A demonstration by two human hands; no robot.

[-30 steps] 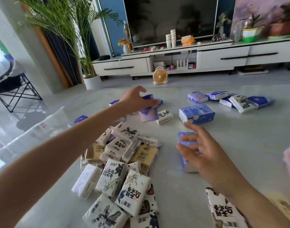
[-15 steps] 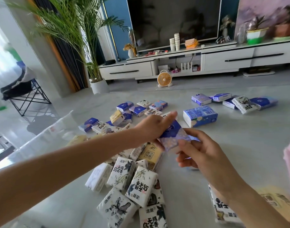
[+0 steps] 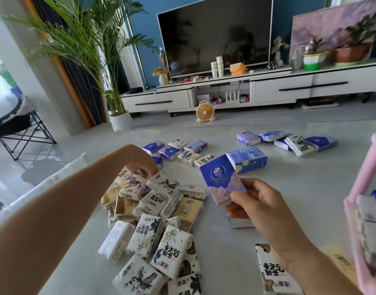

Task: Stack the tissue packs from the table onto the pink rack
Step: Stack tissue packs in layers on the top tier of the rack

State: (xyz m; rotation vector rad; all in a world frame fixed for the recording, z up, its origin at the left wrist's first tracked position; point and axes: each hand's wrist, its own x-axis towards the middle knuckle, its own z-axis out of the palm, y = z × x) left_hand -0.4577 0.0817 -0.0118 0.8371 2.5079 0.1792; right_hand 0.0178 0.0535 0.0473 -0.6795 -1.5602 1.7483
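Observation:
My right hand [image 3: 257,207] pinches a blue tissue pack [image 3: 222,182] by its lower end and holds it upright above the table. My left hand [image 3: 140,160] reaches down onto a pile of white and tan tissue packs [image 3: 153,220], its fingers curled on the upper end of a white ink-print pack [image 3: 163,185]. The pink rack [image 3: 366,167] stands at the right edge of the view, with packs [image 3: 369,211] inside it. A blue pack [image 3: 240,222] lies on the table under my right hand.
A bigger blue multipack [image 3: 249,159] lies behind the held pack. Loose packs sit in a middle group [image 3: 178,150] and a far right group [image 3: 289,141]. One white pack [image 3: 272,271] lies by my right wrist. The table's left edge [image 3: 44,184] runs diagonally.
My left hand passed the blue pack to my right hand, then dropped left onto the pile. My right hand now holds that pack alone, raised a little.

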